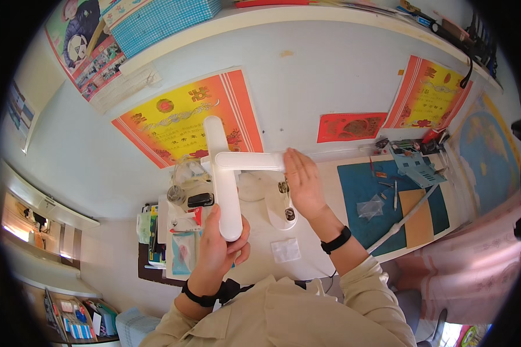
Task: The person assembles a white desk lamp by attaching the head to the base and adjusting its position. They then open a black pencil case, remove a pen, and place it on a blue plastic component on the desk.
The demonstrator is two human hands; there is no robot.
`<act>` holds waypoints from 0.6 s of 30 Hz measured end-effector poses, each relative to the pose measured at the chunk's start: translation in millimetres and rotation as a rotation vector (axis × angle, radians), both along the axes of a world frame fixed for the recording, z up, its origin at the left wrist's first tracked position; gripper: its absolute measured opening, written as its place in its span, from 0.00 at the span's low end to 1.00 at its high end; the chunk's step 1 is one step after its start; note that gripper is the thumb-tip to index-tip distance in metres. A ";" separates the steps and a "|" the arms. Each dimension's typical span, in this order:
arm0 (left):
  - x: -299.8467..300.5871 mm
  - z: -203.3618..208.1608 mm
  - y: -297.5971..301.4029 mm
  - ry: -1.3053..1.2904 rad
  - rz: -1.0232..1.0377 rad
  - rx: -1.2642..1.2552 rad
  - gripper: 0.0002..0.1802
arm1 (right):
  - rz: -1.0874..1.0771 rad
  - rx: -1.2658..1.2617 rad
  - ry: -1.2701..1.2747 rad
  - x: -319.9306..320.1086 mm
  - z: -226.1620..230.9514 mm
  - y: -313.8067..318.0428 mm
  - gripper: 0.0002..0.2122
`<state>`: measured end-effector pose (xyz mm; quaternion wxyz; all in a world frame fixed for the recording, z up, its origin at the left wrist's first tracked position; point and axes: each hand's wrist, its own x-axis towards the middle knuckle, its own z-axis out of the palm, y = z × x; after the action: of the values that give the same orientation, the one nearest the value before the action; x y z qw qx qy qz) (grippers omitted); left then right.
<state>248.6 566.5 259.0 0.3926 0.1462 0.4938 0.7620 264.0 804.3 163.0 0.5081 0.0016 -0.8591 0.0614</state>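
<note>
In front of me I hold up a white folding lamp [227, 196], or something shaped like one, with long round-ended arms. One arm runs up and down, and another [252, 161] sticks out to the right from its upper part. My left hand [217, 238] is closed round the lower end of the upright arm. At the tip of the side arm, my right hand [302, 179] has its fingers pressed together against it; the thumb is hidden. Just below the right hand, a white oblong base [276, 217] with metal parts at its openings lies on the table.
The white table [255, 263] carries a black case [201, 200], a glass jar [176, 195], a small white packet [286, 250] and a blue-green cutting mat [350, 185] with tools. A pale pole [402, 222] slants across the mat. Above runs a wall shelf [307, 16].
</note>
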 end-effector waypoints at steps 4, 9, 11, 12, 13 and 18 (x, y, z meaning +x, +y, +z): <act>-1.1 -1.5 3.6 0.032 0.014 0.003 0.30 | 0.164 -0.444 0.036 5.5 -11.6 0.4 0.20; -7.5 -2.0 3.0 0.025 0.013 0.007 0.30 | 0.616 -1.421 0.030 -7.6 -14.7 7.5 0.19; -8.9 -2.7 1.5 0.011 0.014 0.018 0.30 | 0.850 -1.742 0.066 -17.2 -17.1 15.9 0.20; -9.3 -3.2 0.8 0.013 0.011 0.017 0.30 | 0.827 -1.775 0.039 -20.2 -18.4 20.4 0.20; -9.5 -3.5 -0.3 0.013 0.012 0.017 0.30 | 0.824 -1.793 0.003 -22.6 -18.8 24.4 0.19; -12.9 -2.7 -3.3 -0.007 -0.006 0.027 0.28 | 0.421 -1.322 -0.164 -20.9 -2.5 20.2 0.14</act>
<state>235.8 563.2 256.2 0.3945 0.1504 0.4818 0.7679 243.1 824.5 160.6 0.3135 -0.1461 -0.6584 0.6685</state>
